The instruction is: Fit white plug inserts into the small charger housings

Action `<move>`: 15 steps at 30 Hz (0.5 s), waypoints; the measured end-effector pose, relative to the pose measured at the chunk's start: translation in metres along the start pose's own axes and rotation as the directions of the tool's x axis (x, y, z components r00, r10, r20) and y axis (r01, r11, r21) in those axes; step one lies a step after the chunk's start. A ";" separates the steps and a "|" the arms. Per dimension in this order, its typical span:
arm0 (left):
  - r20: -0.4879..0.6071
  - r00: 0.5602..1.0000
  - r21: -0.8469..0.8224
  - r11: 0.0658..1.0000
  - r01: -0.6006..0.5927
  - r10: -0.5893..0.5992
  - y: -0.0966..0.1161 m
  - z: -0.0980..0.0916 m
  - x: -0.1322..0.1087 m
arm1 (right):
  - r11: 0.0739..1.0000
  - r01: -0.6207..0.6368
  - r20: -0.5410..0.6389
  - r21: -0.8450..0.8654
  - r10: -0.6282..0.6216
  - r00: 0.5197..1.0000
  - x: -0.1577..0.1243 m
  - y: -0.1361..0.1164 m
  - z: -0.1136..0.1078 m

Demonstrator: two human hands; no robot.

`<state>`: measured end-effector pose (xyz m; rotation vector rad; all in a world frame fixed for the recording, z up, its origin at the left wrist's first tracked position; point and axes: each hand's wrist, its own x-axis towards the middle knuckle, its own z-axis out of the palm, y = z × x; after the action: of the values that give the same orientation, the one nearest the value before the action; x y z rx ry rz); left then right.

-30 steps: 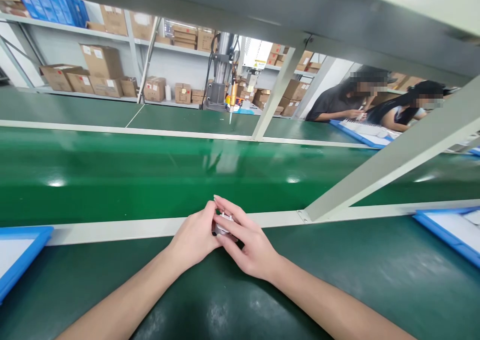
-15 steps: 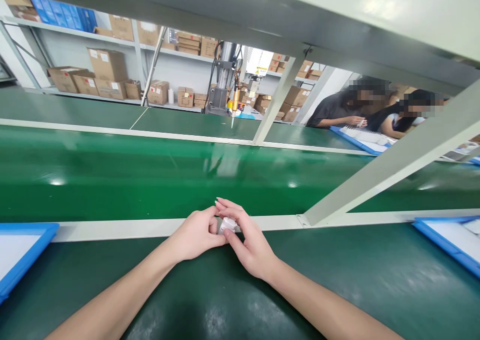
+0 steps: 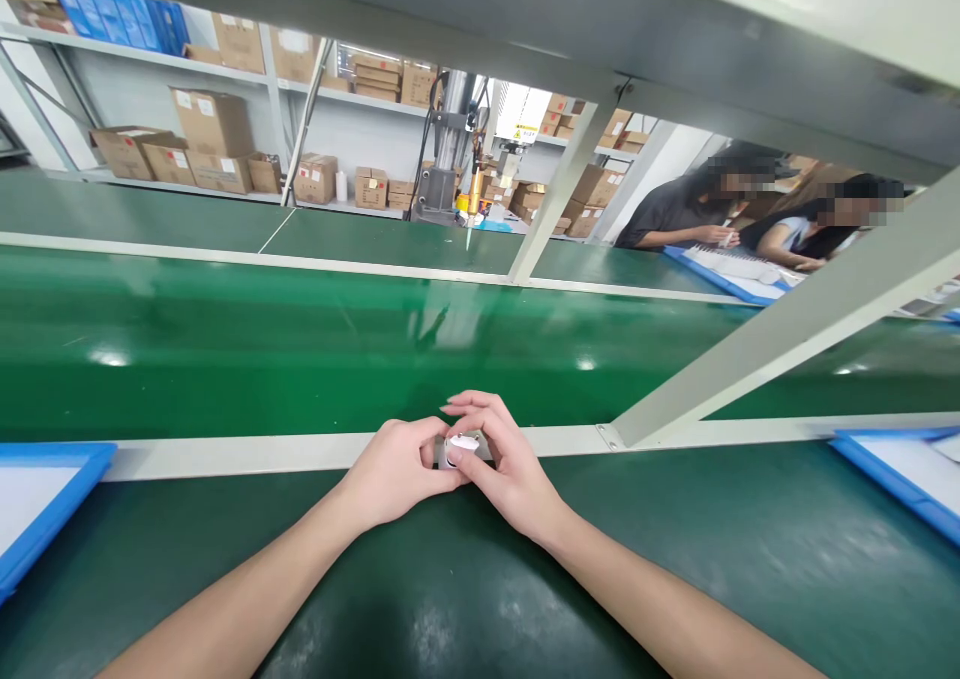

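A small white plastic part (image 3: 462, 446) sits between my two hands, just over the pale rail at the near edge of the green conveyor belt (image 3: 300, 349). My left hand (image 3: 394, 471) pinches it from the left with thumb and fingertips. My right hand (image 3: 504, 469) curls over it from the right, fingers on top. Most of the part is hidden by my fingers. Both forearms rest over the dark green bench (image 3: 465, 579).
Blue-framed white trays lie at the left edge (image 3: 45, 504) and right edge (image 3: 900, 469) of the bench. A slanted grey frame strut (image 3: 780, 334) crosses at the right. Two people (image 3: 697, 209) work across the belt. A press machine (image 3: 450, 159) and shelves of cartons (image 3: 202, 139) stand behind.
The white part has been turned in my fingers; its metal prongs showed on top a second ago and are hidden now. My hands stayed in place.
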<state>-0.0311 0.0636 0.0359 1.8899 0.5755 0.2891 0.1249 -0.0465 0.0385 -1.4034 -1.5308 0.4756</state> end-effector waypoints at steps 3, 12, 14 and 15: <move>-0.014 1.000 -0.031 0.999 0.010 -0.011 -0.001 -0.001 0.000 | 0.997 0.013 -0.007 -0.080 -0.013 1.000 0.004 0.002 -0.006; -0.011 0.999 -0.050 0.998 0.041 -0.042 0.001 -0.003 -0.002 | 0.991 -0.021 0.026 -0.132 0.025 0.999 0.006 0.000 -0.010; -0.016 0.999 -0.047 0.998 0.042 -0.043 0.000 -0.002 -0.002 | 0.988 -0.051 0.021 -0.144 0.055 0.998 0.005 0.000 -0.009; -0.016 0.999 -0.046 0.998 0.042 -0.043 -0.001 -0.002 -0.002 | 0.986 -0.063 0.021 -0.152 0.067 0.998 0.004 -0.001 -0.008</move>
<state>-0.0342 0.0642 0.0362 1.8301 0.6152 0.2886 0.1320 -0.0453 0.0442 -1.5730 -1.5731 0.4259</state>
